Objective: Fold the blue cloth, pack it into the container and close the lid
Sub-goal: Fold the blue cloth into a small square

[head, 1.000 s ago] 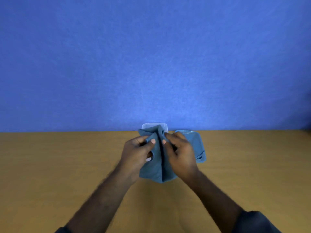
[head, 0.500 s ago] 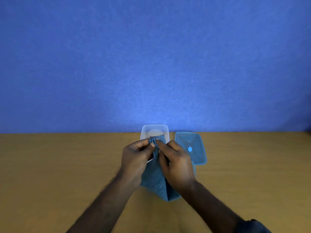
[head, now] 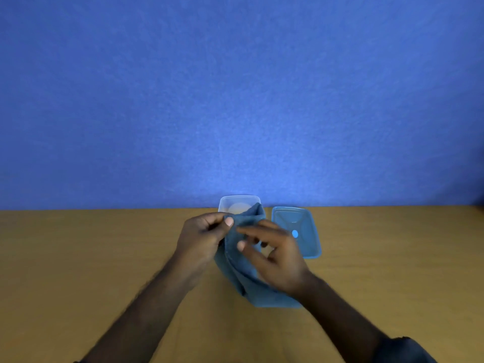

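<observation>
The blue cloth hangs partly folded in front of me, its lower end near the wooden table. My left hand pinches its upper edge between thumb and fingers. My right hand lies against the cloth's right side with fingers spread and blurred; its grip is not clear. Behind the cloth stands the clear container, open, at the table's far edge. Its blue lid lies flat just right of it.
A blue wall rises directly behind the table's far edge. Bare wooden tabletop stretches to the left and right of my arms.
My hands have parted: the right hand let go of the top corner and slid lower with fingers spread. The cloth hangs wider and lower, and the left hand still pinches the top.
</observation>
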Demonstrator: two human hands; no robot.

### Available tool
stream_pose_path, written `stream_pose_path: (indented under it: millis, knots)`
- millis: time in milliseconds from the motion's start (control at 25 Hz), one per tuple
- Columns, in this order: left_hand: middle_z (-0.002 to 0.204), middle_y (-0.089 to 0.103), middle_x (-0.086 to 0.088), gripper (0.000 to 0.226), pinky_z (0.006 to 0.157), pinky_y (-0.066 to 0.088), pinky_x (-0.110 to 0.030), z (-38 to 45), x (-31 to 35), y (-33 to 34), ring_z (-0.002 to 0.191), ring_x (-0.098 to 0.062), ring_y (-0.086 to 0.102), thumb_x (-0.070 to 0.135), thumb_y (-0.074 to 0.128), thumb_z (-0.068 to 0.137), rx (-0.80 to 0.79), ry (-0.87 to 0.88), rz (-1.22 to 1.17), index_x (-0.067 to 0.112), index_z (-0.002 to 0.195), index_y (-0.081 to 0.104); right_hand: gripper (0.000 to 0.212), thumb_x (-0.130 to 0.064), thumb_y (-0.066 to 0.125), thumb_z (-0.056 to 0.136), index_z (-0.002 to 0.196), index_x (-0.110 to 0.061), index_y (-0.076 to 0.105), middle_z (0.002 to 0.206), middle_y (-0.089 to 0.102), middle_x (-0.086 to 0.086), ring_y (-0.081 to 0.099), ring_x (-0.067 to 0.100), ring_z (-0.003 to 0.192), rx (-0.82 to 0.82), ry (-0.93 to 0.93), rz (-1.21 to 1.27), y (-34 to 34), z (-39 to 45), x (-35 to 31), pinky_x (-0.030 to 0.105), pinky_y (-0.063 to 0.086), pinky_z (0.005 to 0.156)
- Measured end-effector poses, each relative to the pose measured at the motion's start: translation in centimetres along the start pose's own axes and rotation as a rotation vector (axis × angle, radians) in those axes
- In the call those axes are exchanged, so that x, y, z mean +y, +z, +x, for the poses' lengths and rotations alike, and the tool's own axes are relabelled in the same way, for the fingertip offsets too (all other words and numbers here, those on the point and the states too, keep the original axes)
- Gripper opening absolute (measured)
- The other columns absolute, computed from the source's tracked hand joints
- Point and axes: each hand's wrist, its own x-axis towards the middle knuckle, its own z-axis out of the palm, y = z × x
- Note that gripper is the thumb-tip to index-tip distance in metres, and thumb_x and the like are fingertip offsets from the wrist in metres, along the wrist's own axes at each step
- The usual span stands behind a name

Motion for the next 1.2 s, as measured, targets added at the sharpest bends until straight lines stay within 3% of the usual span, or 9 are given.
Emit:
stream_pose_path:
  millis: [120,280,400,560,680,880,1040,1120,1200]
  knots:
    - [0.095,0.081,-0.007,0.019,0.079,0.055,-0.03,0.3,0.9,-2.0,0.085,-0.012,0.072,0.012,0.06,0.098,-0.055,0.089,0.182,0.014,0.096,0.08,0.026,-0.014,0.069,0.077,0.103,-0.02,0.068,0.094,0.059,-0.008,0.055,0.017,0.091,0.159,0.107,-0.04,-2.6,1.4,1.8,0.034,0.047,0.067]
    - [0.096,0.08,-0.004,0.019,0.08,0.054,-0.026,0.6,1.8,-3.7,0.088,-0.011,0.071,0.012,0.059,0.099,-0.053,0.157,0.24,0.015,0.097,0.078,0.044,-0.033,0.074,0.072,0.115,-0.036,0.065,0.13,0.044,-0.007,0.032,0.016,0.123,-0.249,0.175,-0.42,-4.3,1.6,4.3,0.031,0.029,0.098]
    - [0.093,0.079,0.0,0.019,0.08,0.053,-0.027,1.0,2.0,-5.1,0.086,-0.009,0.069,0.01,0.061,0.098,0.014,0.181,0.243,0.017,0.095,0.078,0.038,-0.048,0.07,0.078,0.114,-0.037,0.065,0.136,0.042,-0.01,0.026,0.017,0.13,-0.38,0.191,-0.566,-4.4,1.1,5.0,0.033,0.018,0.099]
    - [0.094,0.079,-0.002,0.019,0.076,0.05,-0.014,1.7,1.5,-7.1,0.081,-0.001,0.066,0.009,0.062,0.097,0.132,0.241,0.398,0.017,0.093,0.078,0.019,-0.043,0.073,0.083,0.096,-0.03,0.073,0.121,0.058,-0.012,0.045,0.01,0.118,-0.283,0.211,-0.354,-4.8,2.0,3.4,0.033,0.034,0.096]
    - [0.1,0.079,-0.009,0.02,0.09,0.055,-0.038,1.7,0.1,-8.1,0.092,-0.017,0.07,0.011,0.058,0.1,0.197,0.218,0.338,0.016,0.098,0.077,0.01,-0.031,0.074,0.085,0.076,-0.025,0.073,0.098,0.07,-0.008,0.066,0.011,0.091,-0.372,0.271,0.112,-5.4,3.6,0.6,0.029,0.052,0.079]
    - [0.107,0.078,-0.01,0.02,0.099,0.052,-0.057,1.7,-1.2,-8.4,0.105,-0.032,0.071,0.014,0.056,0.101,0.202,0.119,0.27,0.016,0.102,0.076,0.013,-0.022,0.079,0.081,0.083,-0.01,0.076,0.086,0.074,0.006,0.068,0.021,0.083,-0.32,0.312,-0.126,-5.4,4.8,0.2,0.041,0.054,0.08]
    - [0.117,0.07,-0.001,0.022,0.095,0.05,-0.035,1.6,-0.1,-8.1,0.111,-0.018,0.065,0.015,0.073,0.089,0.209,0.142,0.476,0.024,0.108,0.068,0.009,-0.017,0.081,0.079,0.08,-0.011,0.074,0.081,0.07,0.005,0.064,0.02,0.074,-0.276,0.212,-0.036,-3.8,4.9,-1.0,0.025,0.05,0.066]
    - [0.127,0.059,0.018,0.058,0.101,0.04,-0.016,1.0,1.6,-7.0,0.122,0.001,0.055,0.036,0.085,0.073,0.025,0.397,0.715,0.032,0.126,0.061,0.009,-0.013,0.08,0.079,0.081,-0.006,0.073,0.079,0.067,0.006,0.062,0.023,0.071,-0.289,0.11,-0.022,-2.8,5.4,-1.8,0.03,0.05,0.066]
    - [0.122,0.064,0.025,0.066,0.096,0.043,-0.014,0.5,3.2,-4.5,0.117,0.005,0.058,0.049,0.084,0.066,-0.183,0.549,0.826,0.035,0.126,0.062,0.009,-0.01,0.079,0.079,0.085,-0.005,0.074,0.081,0.068,0.008,0.064,0.024,0.073,-0.319,0.042,-0.027,-1.9,5.8,-2.6,0.037,0.053,0.069]
